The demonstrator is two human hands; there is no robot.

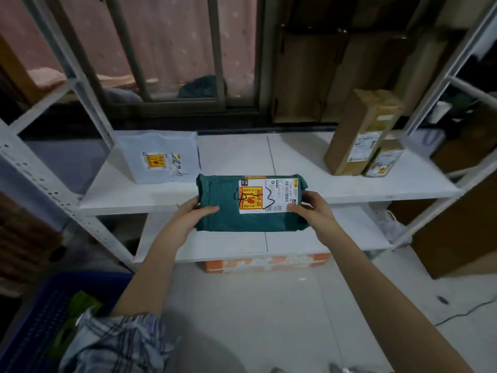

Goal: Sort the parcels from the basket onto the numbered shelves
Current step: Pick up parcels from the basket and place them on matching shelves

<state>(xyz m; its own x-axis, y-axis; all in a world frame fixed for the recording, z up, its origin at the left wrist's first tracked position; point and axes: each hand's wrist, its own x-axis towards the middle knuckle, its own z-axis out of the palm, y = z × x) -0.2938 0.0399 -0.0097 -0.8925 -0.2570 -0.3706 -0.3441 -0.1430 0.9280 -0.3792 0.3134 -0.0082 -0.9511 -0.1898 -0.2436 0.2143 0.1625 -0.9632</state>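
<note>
Both hands held the green parcel (243,204) by its short ends, the left hand (197,211) with thumb curled over the top, the right hand (306,208) pinching the label corner. It hung at the front edge of the upper shelf (295,157), near the middle, partly over it. Doing this well likely meant reading the handwritten mark first, then sliding it level onto bare board. Soft teal plastic wrapped it, with a white label (266,195) and an orange-yellow fragile sticker. A white mailer (161,157) lay towards the shelf's left end, two brown cartons (360,133) at its right; the blue basket (40,319) sat lower left.
</note>
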